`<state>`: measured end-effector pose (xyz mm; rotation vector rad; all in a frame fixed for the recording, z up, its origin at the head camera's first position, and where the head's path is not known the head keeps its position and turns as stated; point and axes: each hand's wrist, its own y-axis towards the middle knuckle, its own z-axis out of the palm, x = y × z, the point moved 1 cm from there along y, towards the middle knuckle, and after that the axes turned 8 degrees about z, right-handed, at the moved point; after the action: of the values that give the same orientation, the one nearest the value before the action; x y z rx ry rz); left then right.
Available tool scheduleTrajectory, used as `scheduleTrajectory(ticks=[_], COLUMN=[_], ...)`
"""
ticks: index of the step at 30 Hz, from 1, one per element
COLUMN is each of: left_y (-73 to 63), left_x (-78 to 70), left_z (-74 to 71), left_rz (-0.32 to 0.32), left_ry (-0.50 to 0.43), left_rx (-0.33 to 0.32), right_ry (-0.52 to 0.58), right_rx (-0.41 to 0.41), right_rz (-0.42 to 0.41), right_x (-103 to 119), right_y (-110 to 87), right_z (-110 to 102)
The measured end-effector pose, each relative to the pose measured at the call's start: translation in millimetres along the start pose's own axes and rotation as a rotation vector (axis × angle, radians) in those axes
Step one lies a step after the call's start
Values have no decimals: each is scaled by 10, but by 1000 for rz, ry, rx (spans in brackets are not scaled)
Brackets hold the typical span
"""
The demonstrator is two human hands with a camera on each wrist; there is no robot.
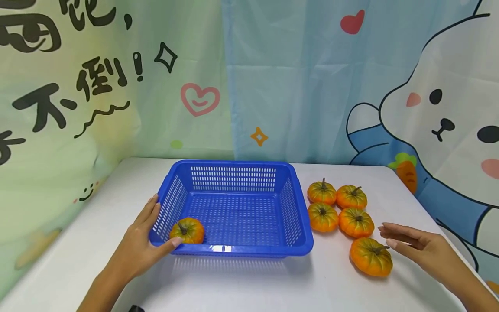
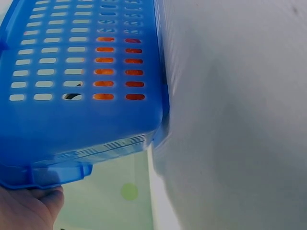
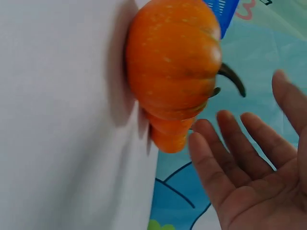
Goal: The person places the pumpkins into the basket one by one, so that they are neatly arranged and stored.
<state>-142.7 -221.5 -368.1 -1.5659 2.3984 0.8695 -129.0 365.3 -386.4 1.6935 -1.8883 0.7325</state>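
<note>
A blue plastic basket [image 1: 257,250] with slotted walls stands on the white table. One small orange-green pumpkin [image 1: 192,232] lies inside its front left corner. My left hand [image 1: 136,251] holds that corner, thumb over the front rim and fingers along the left side. In the left wrist view, orange shows through slots in the basket wall [image 2: 81,120]. To the right of the basket, my right hand [image 1: 425,251] reaches beside the nearest pumpkin [image 1: 368,260], fingers extended and palm bare. The right wrist view shows those fingers spread near the pumpkin [image 3: 172,57] and its curved stem.
Several more pumpkins sit in a cluster right of the basket, among them a back left one [image 1: 320,193] and a front right one [image 1: 354,225]. A printed curtain [image 1: 273,86] hangs behind the table [image 1: 241,286]. A small dark object [image 1: 136,308] shows at the bottom edge.
</note>
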Motion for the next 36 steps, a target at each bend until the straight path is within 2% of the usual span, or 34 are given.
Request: scheduleTrajectory(ticks=[4,8,17,24,36], left_y=[2,3,-8,-6,-1], left_x=[-8,-11,-11,-11,-9], left_z=[-7,-9,-2,1,8], left_rz=[3,10,15,27,24], left_ry=[2,1,-13,-22,-18], left_rx=[-1,-2,-14,-23,-25], right_ry=[3,15,0,-29,-59], right_rx=[144,218,230,271,243], right_rz=[64,66,60,82,4], right_x=[-54,-65,-13,-16,-51], right_y=[19,26,57,83,78], right_z=[43,94,123,136,158])
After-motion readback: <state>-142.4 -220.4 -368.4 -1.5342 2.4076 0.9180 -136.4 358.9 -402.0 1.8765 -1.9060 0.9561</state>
